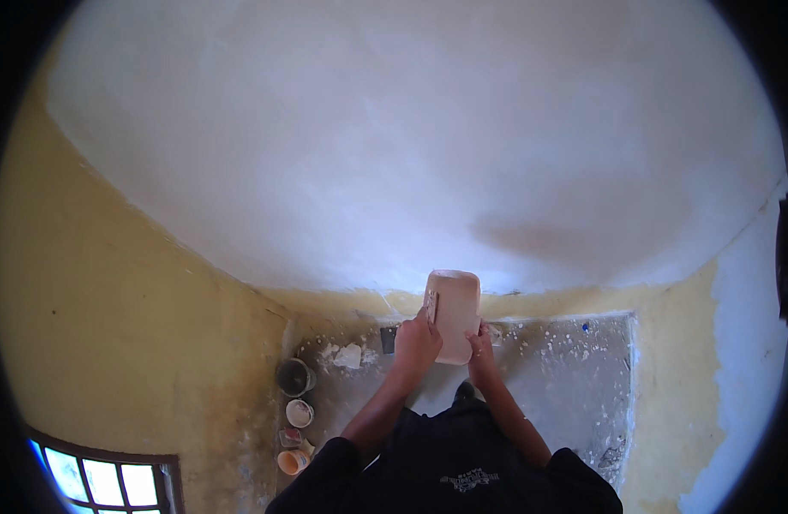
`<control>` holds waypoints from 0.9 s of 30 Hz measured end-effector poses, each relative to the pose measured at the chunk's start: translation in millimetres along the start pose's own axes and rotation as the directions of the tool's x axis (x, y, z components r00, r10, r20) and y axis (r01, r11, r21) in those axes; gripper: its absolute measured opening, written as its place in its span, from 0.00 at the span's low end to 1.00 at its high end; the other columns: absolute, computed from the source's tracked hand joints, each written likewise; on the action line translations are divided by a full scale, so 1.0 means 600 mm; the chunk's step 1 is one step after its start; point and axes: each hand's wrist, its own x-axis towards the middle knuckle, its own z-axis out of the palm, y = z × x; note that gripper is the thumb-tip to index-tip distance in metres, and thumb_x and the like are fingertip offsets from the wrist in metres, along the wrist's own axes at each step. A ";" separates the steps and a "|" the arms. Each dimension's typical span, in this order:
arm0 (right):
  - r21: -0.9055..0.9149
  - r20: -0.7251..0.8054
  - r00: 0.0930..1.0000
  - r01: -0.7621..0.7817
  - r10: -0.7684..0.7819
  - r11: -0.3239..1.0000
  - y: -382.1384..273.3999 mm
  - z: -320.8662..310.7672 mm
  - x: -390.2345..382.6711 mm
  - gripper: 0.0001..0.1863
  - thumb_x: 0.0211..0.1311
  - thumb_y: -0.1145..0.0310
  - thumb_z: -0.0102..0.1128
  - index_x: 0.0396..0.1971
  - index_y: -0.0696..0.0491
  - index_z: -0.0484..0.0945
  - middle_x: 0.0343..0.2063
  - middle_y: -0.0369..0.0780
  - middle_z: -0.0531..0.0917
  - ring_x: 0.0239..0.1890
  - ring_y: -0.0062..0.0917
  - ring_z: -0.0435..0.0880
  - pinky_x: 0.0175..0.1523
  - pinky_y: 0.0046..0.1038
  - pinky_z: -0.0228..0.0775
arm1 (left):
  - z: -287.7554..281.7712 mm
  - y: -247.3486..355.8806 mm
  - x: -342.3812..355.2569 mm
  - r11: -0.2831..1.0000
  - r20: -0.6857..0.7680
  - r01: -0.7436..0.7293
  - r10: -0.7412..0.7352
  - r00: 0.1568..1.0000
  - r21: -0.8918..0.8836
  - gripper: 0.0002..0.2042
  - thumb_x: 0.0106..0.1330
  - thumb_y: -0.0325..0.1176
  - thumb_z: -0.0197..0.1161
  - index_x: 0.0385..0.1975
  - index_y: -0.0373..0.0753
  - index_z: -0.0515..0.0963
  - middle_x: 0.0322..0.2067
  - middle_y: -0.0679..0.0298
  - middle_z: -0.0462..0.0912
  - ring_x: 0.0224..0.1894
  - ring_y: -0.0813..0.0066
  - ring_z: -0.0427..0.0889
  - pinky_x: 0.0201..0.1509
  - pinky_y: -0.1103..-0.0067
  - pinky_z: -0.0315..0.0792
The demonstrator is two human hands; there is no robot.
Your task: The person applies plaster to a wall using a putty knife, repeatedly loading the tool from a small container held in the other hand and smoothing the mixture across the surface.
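Note:
In front of my body, over the floor, is a pale pinkish rectangular tray-like piece (456,321) with rounded corners and a slightly raised rim. My left hand (418,343) is closed at its left edge. Just above those fingers a narrow, spotted strip (432,307) lies along the tray's side; whether it is a handle or a separate blade, I cannot tell. At the lower right edge, my right hand (482,349) grips the tray with bent fingers. Beyond the tray rises a wall coated in white (394,171), with a darker, damp-looking patch (539,238) to the right.
Along the left wall stand a dark bucket (294,377), a white tub (299,414) and an orange bucket (292,463). White lumps (348,355) and splatter lie on the grey floor (557,377). A barred window (102,481) is at lower left; the left wall (111,308) is yellow.

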 end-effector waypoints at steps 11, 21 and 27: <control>-0.075 0.039 0.998 -0.041 0.044 0.996 -0.010 0.001 -0.004 0.38 0.64 0.57 0.51 0.66 0.64 0.50 0.61 0.49 0.64 0.63 0.33 0.64 0.67 0.32 0.55 | 0.009 0.010 0.036 0.985 -0.010 -0.078 0.077 0.997 -0.154 0.09 0.60 0.28 0.54 0.33 0.30 0.77 0.25 0.40 0.78 0.32 0.40 0.79 0.36 0.58 0.73; -0.019 0.087 0.995 -0.037 0.039 0.999 -0.019 0.007 -0.007 0.38 0.66 0.57 0.48 0.70 0.57 0.47 0.64 0.45 0.61 0.65 0.31 0.63 0.67 0.32 0.56 | -0.013 0.010 0.041 0.979 -0.070 -0.025 0.011 0.997 -0.204 0.08 0.60 0.30 0.55 0.31 0.31 0.77 0.26 0.41 0.80 0.31 0.40 0.80 0.37 0.55 0.74; 0.164 0.090 0.991 -0.108 0.094 0.981 0.006 -0.011 0.001 0.34 0.66 0.58 0.48 0.68 0.54 0.51 0.60 0.42 0.66 0.62 0.30 0.67 0.66 0.33 0.60 | 0.031 0.017 0.010 0.967 -0.099 -0.068 0.045 0.994 -0.245 0.12 0.60 0.28 0.55 0.40 0.30 0.77 0.26 0.39 0.79 0.32 0.39 0.80 0.37 0.54 0.73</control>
